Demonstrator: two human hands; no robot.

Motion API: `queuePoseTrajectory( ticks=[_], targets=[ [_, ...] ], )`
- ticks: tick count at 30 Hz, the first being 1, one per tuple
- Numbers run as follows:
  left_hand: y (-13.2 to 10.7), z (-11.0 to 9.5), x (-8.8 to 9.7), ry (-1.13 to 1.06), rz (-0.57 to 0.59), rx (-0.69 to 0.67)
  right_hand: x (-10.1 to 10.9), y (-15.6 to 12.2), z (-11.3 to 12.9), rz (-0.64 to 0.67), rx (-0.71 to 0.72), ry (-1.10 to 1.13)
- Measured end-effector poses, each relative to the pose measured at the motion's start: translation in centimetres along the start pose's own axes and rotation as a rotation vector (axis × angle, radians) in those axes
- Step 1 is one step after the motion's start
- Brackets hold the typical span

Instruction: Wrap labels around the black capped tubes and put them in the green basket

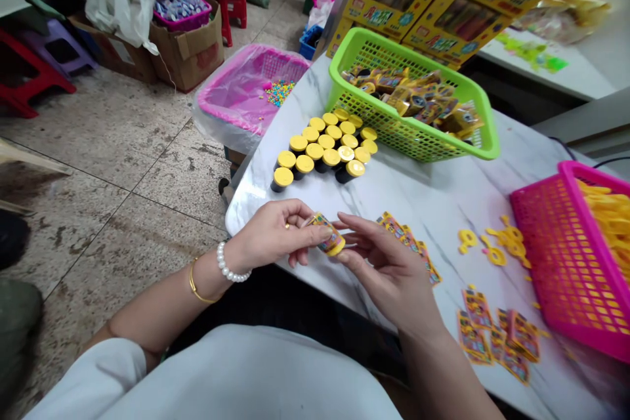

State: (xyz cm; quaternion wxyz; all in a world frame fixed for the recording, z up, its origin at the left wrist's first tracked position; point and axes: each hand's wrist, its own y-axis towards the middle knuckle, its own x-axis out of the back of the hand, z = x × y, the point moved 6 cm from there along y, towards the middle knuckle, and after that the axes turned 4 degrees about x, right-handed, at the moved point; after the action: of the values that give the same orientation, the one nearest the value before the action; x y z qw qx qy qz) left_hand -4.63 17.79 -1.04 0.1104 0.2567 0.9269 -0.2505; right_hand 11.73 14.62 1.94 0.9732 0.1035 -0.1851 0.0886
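Observation:
My left hand point(290, 234) is closed on a small jar with a yellow lid point(329, 239), its thumb lying on a colourful printed sticker on the side. The jar is tilted, lid toward my right hand point(388, 266). That hand has its fingers spread, with the thumb tip close to the lid; whether it touches cannot be made out. Beyond my hands stands a cluster of dark jars with yellow lids point(325, 142). Printed stickers point(394, 226) lie just past my right fingers, partly hidden by them. Another pile of stickers point(497, 335) lies to the right.
A green basket point(413, 134) of wrapped jars stands at the back, before stacked yellow boxes point(394, 0). At right, a pink basket point(551, 262) holds yellow plastic pieces, with loose yellow rings point(497, 256) beside it. A plastic-lined pink bin point(226, 105) with coloured beads is beyond the table's left edge.

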Motion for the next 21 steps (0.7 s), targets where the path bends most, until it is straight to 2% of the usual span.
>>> queuePoseTrajectory(
  ticks=[4,6,10,15,19,21],
  targets=[
    [0.4,0.6,-1.5,-0.126,0.147,0.084,0.7,-0.2,1.4,-0.077,0.258,-0.139],
    [0.6,1.0,-2.1,-0.203,0.185,0.114,0.9,-0.4,1.6,-0.135,0.320,-0.177],
    [0.9,1.3,-2.3,-0.261,0.183,0.121,0.8,-0.5,1.2,-0.215,0.318,-0.198],
    [0.8,1.2,-2.6,-0.257,0.208,0.095,0.2,-0.1,1.9,-0.119,0.296,-0.226],
    [0.9,1.5,-2.9,-0.325,0.160,0.078,0.0,0.5,3.5,-0.121,0.399,-0.293],
    [0.9,1.6,-3.1,-0.362,0.175,0.055,0.0,1.2,3.7,-0.075,0.432,-0.293]
  ],
)
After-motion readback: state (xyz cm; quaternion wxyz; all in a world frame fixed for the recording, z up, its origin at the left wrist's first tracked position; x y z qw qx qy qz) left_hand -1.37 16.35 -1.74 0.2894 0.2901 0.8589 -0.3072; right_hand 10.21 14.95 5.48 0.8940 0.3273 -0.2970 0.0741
